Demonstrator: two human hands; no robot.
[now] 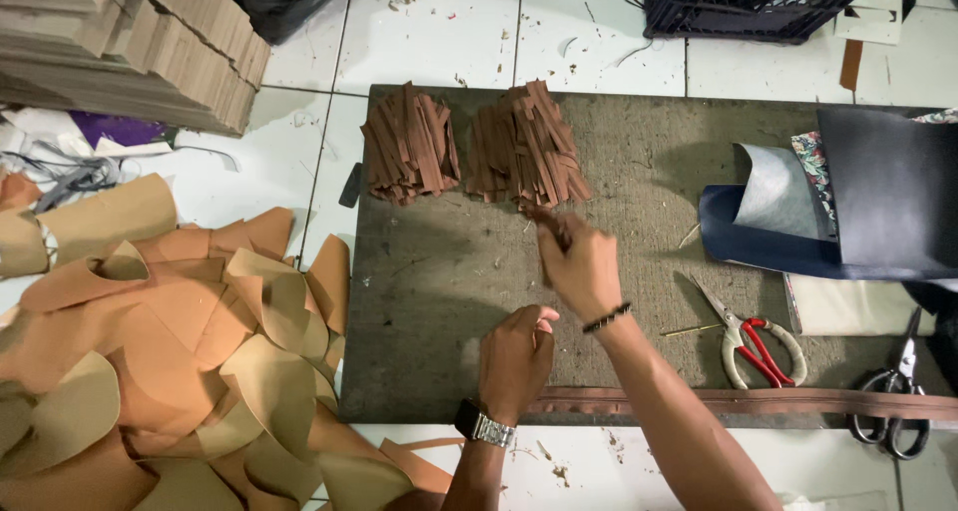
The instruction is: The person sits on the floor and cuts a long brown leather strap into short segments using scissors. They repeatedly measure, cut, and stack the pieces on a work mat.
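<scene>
I see a heap of tan and orange leather pieces (pixel 170 361) on the floor past the mat's left edge, with a stack of cardboard (pixel 140 42) above it. On the mat (pixel 419 271), near its far edge, sit two piles of brown strips (pixel 409 144) side by side. My left hand (pixel 516 356), closed in a loose fist with nothing visible in it, rests near the mat's near edge. My right hand (pixel 579 266) pinches a brown strip (pixel 552 227) just below the right-hand pile. A long brown band (pixel 798 403) runs along the near edge. Scissors with red handles (pixel 750 343) lie toward the right, dark sheets (pixel 858 207) at the right edge, and black scissors (pixel 898 401) at the near right corner.
</scene>
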